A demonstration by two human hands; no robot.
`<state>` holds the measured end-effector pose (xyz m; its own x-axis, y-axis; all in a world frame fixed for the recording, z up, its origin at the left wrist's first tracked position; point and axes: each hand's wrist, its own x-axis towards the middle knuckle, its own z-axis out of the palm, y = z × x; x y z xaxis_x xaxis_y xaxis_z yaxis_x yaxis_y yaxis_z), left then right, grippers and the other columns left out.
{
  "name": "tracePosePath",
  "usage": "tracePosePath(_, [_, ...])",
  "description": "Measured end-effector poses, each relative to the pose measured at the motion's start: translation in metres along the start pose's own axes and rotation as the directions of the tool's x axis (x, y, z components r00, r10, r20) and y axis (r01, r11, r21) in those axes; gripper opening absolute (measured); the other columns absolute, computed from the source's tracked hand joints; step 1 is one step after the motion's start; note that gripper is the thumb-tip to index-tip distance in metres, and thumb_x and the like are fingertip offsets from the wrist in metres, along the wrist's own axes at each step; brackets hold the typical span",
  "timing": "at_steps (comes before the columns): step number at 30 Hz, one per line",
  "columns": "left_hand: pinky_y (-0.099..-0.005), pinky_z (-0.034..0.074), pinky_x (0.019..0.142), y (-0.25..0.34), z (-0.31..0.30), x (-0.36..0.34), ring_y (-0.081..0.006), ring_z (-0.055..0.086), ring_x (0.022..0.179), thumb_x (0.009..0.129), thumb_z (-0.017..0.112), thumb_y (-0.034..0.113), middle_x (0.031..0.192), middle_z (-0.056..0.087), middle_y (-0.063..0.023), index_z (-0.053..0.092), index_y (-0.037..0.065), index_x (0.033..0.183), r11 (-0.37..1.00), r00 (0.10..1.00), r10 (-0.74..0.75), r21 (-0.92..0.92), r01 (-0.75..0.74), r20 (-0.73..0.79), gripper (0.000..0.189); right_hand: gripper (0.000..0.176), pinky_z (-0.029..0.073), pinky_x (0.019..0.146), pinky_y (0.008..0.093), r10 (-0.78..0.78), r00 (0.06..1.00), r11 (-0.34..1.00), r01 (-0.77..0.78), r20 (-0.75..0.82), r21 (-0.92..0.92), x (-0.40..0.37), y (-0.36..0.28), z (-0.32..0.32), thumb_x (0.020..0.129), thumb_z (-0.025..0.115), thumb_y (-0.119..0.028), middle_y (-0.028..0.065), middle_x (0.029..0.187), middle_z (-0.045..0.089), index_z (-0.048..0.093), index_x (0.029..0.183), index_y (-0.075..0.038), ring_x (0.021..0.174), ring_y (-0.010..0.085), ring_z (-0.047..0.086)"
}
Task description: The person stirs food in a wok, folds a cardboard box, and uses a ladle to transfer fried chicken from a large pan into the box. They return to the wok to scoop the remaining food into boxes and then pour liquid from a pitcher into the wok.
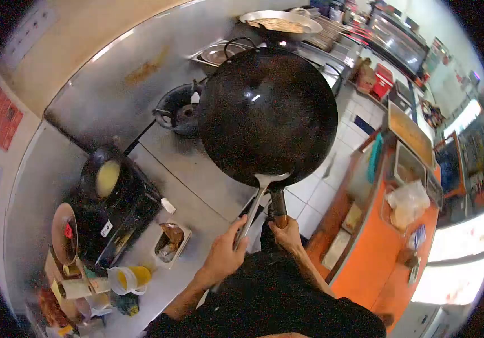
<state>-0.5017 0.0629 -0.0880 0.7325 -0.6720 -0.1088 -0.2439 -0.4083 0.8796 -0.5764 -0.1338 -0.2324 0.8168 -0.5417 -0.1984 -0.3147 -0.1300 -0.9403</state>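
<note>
A large dark wok (267, 112) is raised in front of me, its black inner face turned toward the camera. My right hand (287, 232) is closed around its brown handle (279, 205). In my left hand (229, 250) is a metal wok spatula (259, 197), its wide head touching or just over the near rim of the wok. I see no food in the wok; a small bright reflection shows on its surface. Behind it to the left, a black gas burner ring (184, 110) is partly hidden by the wok.
On the steel counter (180, 174) at left are a small pan (106, 174) with yellowish liquid on a portable stove, a metal tray (172, 242) and a jug (132, 279) of yellow liquid. A filled wide pan (280, 23) sits at the back. An orange counter (366, 253) stands right.
</note>
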Motion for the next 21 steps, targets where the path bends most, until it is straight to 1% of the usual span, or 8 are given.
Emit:
tracePosePath(3, [-0.0348, 0.045, 0.092, 0.006, 0.033, 0.091, -0.0303, 0.057, 0.109, 0.09, 0.052, 0.008, 0.122, 0.057, -0.0204, 0.043, 0.002, 0.133, 0.963, 0.97, 0.138, -0.201, -0.179, -0.202, 0.045, 0.022, 0.044, 0.053, 0.0293, 0.184, 0.971, 0.979, -0.194, 0.152, 0.056, 0.044, -0.035, -0.013, 0.078, 0.07, -0.017, 0.0042, 0.066, 0.058, 0.06, 0.085, 0.001, 0.057, 0.0118, 0.051])
tracePosePath(4, [-0.0375, 0.043, 0.094, 0.013, 0.039, 0.139, -0.0365, 0.055, 0.115, 0.089, 0.052, 0.007, 0.121, 0.056, -0.0228, 0.043, 0.002, 0.132, 0.929, 0.939, 0.195, -0.254, -0.27, -0.284, 0.044, 0.02, 0.042, 0.05, 0.0276, 0.118, 0.983, 0.992, -0.123, 0.142, 0.025, 0.065, -0.023, -0.014, 0.078, 0.07, -0.017, 0.0024, 0.063, 0.056, 0.06, 0.083, 0.0, 0.055, 0.0094, 0.049])
tracePosePath(6, [-0.0335, 0.047, 0.085, 0.035, 0.036, 0.225, -0.028, 0.062, 0.101, 0.091, 0.051, 0.008, 0.116, 0.059, -0.0197, 0.043, 0.002, 0.133, 0.921, 0.802, 0.304, -0.057, -0.386, -0.515, 0.043, 0.02, 0.042, 0.051, 0.0282, 0.11, 0.972, 0.992, -0.119, 0.21, 0.03, 0.097, -0.043, -0.027, 0.078, 0.07, -0.016, 0.0029, 0.063, 0.056, 0.06, 0.082, 0.0, 0.055, 0.0098, 0.049])
tracePosePath(9, [-0.0274, 0.047, 0.072, 0.063, 0.008, 0.275, -0.0148, 0.059, 0.08, 0.092, 0.051, 0.009, 0.109, 0.062, -0.0139, 0.043, 0.003, 0.133, 0.918, 0.849, 0.052, -0.31, -0.248, -0.525, 0.042, 0.022, 0.04, 0.046, 0.0279, 0.007, 0.974, 1.0, -0.001, 0.226, -0.024, 0.158, -0.041, -0.044, 0.078, 0.07, -0.017, 0.003, 0.059, 0.054, 0.058, 0.08, 0.001, 0.051, 0.0097, 0.049])
tracePosePath(12, [-0.0235, 0.043, 0.063, 0.078, -0.014, 0.249, -0.0084, 0.048, 0.069, 0.092, 0.051, 0.008, 0.102, 0.061, -0.0097, 0.042, 0.006, 0.136, 0.941, 0.839, 0.04, -0.261, -0.214, -0.543, 0.045, 0.024, 0.038, 0.041, 0.0273, -0.129, 0.969, 0.986, 0.148, 0.213, -0.077, 0.213, -0.051, -0.056, 0.079, 0.07, -0.018, 0.0027, 0.055, 0.052, 0.056, 0.079, 0.002, 0.045, 0.0097, 0.048])
tracePosePath(14, [-0.0256, 0.045, 0.067, 0.083, -0.019, 0.223, -0.0095, 0.052, 0.073, 0.091, 0.051, 0.007, 0.108, 0.06, -0.0119, 0.041, 0.006, 0.136, 0.959, 0.919, -0.147, -0.281, 0.042, -0.365, 0.046, 0.022, 0.036, 0.037, 0.0281, -0.043, 0.967, 0.997, 0.059, 0.25, -0.056, 0.239, -0.056, -0.065, 0.08, 0.069, -0.015, 0.0028, 0.053, 0.051, 0.056, 0.079, 0.002, 0.039, 0.011, 0.046])
tracePosePath(17, [-0.0295, 0.047, 0.077, 0.084, -0.004, 0.237, -0.015, 0.06, 0.089, 0.091, 0.052, 0.007, 0.117, 0.059, -0.0151, 0.042, 0.006, 0.135, 0.956, 0.959, -0.192, -0.259, 0.135, -0.209, 0.045, 0.02, 0.037, 0.037, 0.0279, -0.091, 0.953, 0.99, 0.117, 0.288, -0.074, 0.277, -0.038, -0.067, 0.081, 0.068, -0.013, 0.0032, 0.053, 0.051, 0.054, 0.076, 0.001, 0.039, 0.0113, 0.047])
tracePosePath(21, [-0.0344, 0.038, 0.102, 0.039, 0.03, 0.369, -0.0219, 0.046, 0.124, 0.091, 0.052, 0.007, 0.127, 0.054, -0.0155, 0.042, 0.001, 0.134, 0.932, 0.889, 0.136, -0.249, -0.264, -0.437, 0.044, 0.019, 0.038, 0.035, 0.0278, -0.196, 0.94, 0.979, 0.206, 0.28, -0.007, 0.309, -0.037, -0.07, 0.081, 0.065, -0.01, 0.0032, 0.052, 0.05, 0.05, 0.075, -0.001, 0.038, 0.0118, 0.047])
